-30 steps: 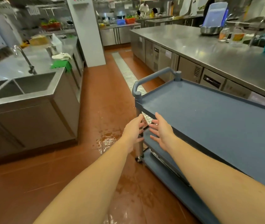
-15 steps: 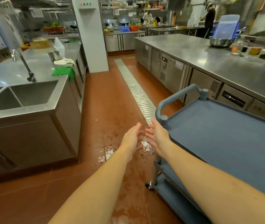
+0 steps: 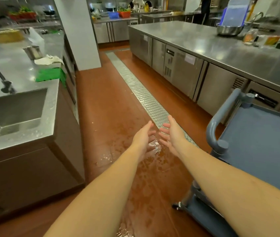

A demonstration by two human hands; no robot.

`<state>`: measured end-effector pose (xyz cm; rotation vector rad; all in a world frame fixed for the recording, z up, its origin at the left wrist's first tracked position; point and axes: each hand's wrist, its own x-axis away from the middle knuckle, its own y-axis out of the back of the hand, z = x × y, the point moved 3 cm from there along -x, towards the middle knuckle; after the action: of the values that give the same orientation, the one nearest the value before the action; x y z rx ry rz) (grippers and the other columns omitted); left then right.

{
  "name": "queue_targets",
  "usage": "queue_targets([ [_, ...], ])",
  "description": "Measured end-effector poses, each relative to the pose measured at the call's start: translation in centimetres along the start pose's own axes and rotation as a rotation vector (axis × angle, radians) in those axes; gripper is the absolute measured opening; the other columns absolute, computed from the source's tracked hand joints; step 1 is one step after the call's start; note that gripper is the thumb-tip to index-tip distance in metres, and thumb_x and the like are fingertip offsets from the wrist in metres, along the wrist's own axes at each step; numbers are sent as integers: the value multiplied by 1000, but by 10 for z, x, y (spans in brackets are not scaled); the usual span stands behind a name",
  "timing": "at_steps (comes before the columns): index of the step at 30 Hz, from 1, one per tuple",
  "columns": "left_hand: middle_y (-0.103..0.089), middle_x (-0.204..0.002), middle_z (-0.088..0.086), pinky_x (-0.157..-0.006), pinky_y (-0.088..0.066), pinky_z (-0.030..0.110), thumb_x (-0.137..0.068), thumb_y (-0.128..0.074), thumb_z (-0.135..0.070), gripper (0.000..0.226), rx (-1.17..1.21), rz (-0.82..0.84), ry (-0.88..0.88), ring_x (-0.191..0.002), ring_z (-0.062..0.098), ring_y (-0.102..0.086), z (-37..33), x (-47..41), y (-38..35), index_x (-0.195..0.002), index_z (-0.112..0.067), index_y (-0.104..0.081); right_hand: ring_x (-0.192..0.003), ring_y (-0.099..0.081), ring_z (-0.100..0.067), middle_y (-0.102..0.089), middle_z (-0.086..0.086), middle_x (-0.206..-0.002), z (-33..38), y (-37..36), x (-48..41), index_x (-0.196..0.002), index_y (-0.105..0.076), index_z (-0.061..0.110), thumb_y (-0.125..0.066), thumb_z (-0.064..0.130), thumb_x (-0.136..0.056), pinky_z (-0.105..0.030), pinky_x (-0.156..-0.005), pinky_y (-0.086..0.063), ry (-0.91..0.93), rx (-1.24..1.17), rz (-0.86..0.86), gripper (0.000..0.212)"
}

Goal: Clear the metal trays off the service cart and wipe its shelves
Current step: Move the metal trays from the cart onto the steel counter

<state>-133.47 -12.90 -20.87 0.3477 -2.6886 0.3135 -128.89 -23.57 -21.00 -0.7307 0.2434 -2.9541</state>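
Both hands, left hand and right hand, fingers spread, palms facing, holding nothing, left of the service cart; its blue-grey top shelf lies bare.

Bare forearms; bare left hand, right hand.

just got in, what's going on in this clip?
A person holds both bare hands out, the left hand and right hand open and empty, over the wet red-brown floor. Neither touches the blue-grey plastic service cart at their right, whose top shelf is bare as far as visible. A green cloth lies untouched on the steel counter by the sink.
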Motion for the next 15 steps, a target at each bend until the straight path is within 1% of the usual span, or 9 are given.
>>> queue_targets([
  [2, -63, -116, -7, -85, -51, 36, -93, -47, -53, 34, 1, 35, 7, -108, 12, -59, -10, -27, -1, -118, -34, -61, -113, -58, -23, -60, -8, -123, 7, -12, -28, -127, -54, 12, -42, 55, -95, -42, -100, -46, -15, -39, -16, 55],
  [6, -63, -115, -2, -86, -52, 37, -94, -48, -52, 32, 39, 34, 47, -109, 15, -58, -26, -94, 8, -112, -31, -64, -105, -61, -21, -63, -7, -117, 11, -38, -100, -124, -57, 13, -42, 57, -94, -40, -97, -49, -33, -71, -64, 56],
  [9, -63, -119, -4, -85, -51, 36, -93, -47, -54, 33, 25, 26, 50, -112, 17, -58, -46, -158, 17, -113, -32, -63, -107, -62, -21, -63, -6, -121, 27, -54, -165, -124, -57, 14, -41, 59, -94, -40, -97, -50, -40, -108, -68, 56],
  [11, -62, -121, -5, -90, -50, 38, -93, -46, -55, 35, -13, 28, 60, -116, 18, -57, -64, -200, 18, -117, -34, -61, -112, -60, -22, -61, -8, -125, 43, -60, -206, -129, -54, 12, -39, 57, -96, -41, -99, -48, -64, -135, -68, 58],
  [13, -60, -124, -5, -98, -48, 42, -94, -46, -55, 38, -53, 45, 67, -118, 19, -55, -82, -240, 10, -121, -32, -59, -110, -60, -22, -61, -8, -125, 63, -58, -241, -129, -54, 12, -40, 57, -95, -40, -98, -49, -71, -161, -101, 58],
  [15, -60, -124, -4, -101, -45, 44, -94, -46, -53, 39, -74, 65, 68, -116, 18, -55, -99, -275, -4, -123, -30, -59, -108, -61, -21, -62, -7, -122, 82, -52, -272, -127, -55, 13, -40, 58, -95, -40, -97, -49, -72, -181, -141, 57],
])
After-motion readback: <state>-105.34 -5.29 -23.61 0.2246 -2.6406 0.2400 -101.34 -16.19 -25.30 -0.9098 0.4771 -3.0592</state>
